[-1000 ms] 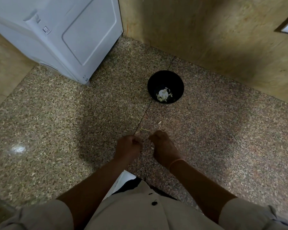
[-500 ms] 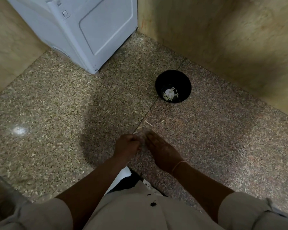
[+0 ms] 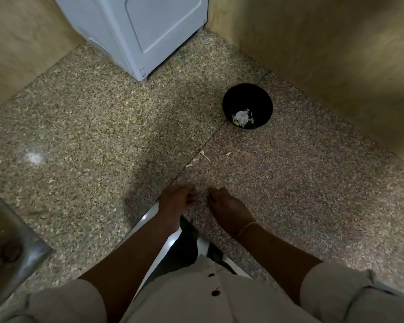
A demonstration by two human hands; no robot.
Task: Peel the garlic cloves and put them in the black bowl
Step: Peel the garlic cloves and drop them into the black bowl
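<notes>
- On the speckled stone counter, close to the corner where two tan walls meet, the black bowl stands upright.
- At the bottom of the black bowl lie pale garlic cloves with a few thin flakes around them.
- Between the black bowl and the hands, small peel scraps lie on the counter by a seam in the stone.
- Well apart from the black bowl, toward the person, the left hand is low by the counter's front edge. Its fingers are curled in, and the blur hides whether they hold anything.
- Just beside it, on the side nearer the black bowl, the right hand lies back-up with its fingers bent downward. I cannot tell whether they pinch anything. A thin band circles that wrist.
- Beyond the black bowl and to its left stands a white appliance.
- Far from the black bowl, at the left edge, is a metal sink.
</notes>
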